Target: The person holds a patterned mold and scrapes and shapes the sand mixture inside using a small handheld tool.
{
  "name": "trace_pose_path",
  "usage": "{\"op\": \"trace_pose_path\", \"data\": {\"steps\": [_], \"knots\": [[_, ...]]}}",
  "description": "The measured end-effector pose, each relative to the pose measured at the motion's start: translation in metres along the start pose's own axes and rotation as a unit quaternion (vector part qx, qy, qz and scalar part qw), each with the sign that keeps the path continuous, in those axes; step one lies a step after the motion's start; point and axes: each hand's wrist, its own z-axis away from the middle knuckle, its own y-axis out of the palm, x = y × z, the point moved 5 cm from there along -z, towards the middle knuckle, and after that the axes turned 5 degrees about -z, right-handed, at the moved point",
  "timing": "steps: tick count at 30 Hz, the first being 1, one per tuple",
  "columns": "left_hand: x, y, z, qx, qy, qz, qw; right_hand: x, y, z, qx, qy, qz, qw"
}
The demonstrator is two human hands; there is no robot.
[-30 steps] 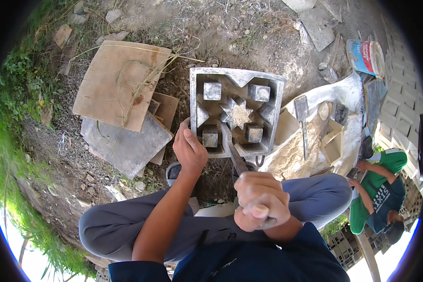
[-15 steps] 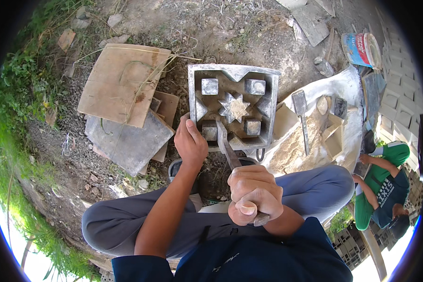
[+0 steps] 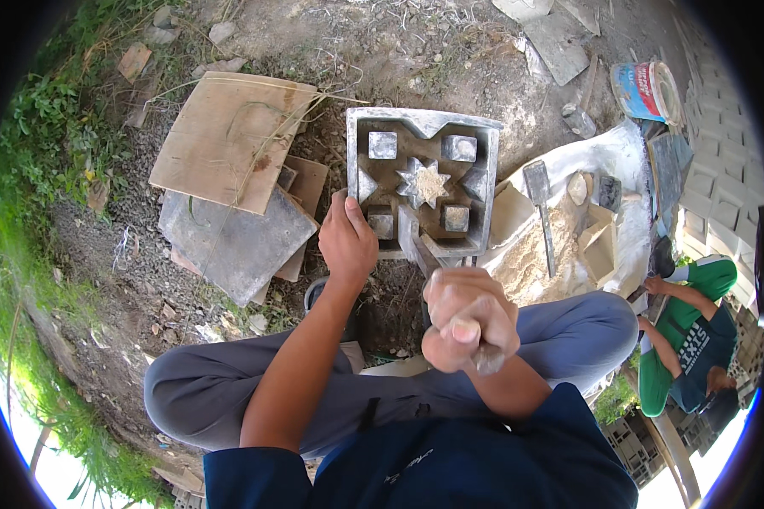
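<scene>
A square grey mold [image 3: 491, 161] with raised walls stands in front of my knees. Inside it are an eight-pointed star block [image 3: 423, 182] in the middle, dusted with tan powder, and several square blocks near the corners. My left hand [image 3: 348, 242] is closed on the mold's near left edge, thumb and fingers at the rim. My right hand [image 3: 471, 318] is a fist round the handle of a narrow flat-bladed metal tool [image 3: 423, 253]. Its blade reaches over the near wall into the mold, between the two near blocks; whether the tip touches anything I cannot tell.
Flat boards and slabs [image 3: 238, 233] are stacked at the left. On the right, a pale sheet [image 3: 611, 157] carries tan powder [image 3: 526, 276], a flat-ended tool [image 3: 538, 187] and a small box [image 3: 599, 246]. Behind lies a bucket [image 3: 641, 91]. Another person [image 3: 696, 339] sits far right.
My right hand has moved forward, away from my body, with the tool still in it. The blade stays inside the mold's near side. My left hand keeps its hold on the edge.
</scene>
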Motion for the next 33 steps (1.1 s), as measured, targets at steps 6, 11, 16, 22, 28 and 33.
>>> {"op": "trace_pose_path", "data": {"steps": [6,11,16,22,28,33], "knots": [[0.001,-0.005,0.001,0.036,-0.024,-0.010,0.999,-0.001,-0.006,0.006,-0.002,0.036,-0.023,0.999],[0.001,-0.003,0.001,0.046,-0.028,-0.006,0.999,-0.037,-0.020,0.016,-0.001,0.126,0.101,0.987],[-0.002,-0.001,0.000,0.065,-0.024,-0.006,0.998,-0.035,-0.019,0.013,0.011,0.108,0.105,0.988],[-0.002,-0.003,-0.002,0.050,-0.013,-0.007,0.999,-0.021,-0.014,0.013,0.018,0.067,0.106,0.992],[0.000,-0.006,0.004,0.058,-0.033,0.013,0.998,-0.003,0.004,0.003,0.031,-0.007,0.066,0.997],[-0.003,-0.008,0.000,0.043,-0.015,-0.001,0.999,-0.011,-0.004,0.006,-0.019,0.049,0.061,0.997]]}}
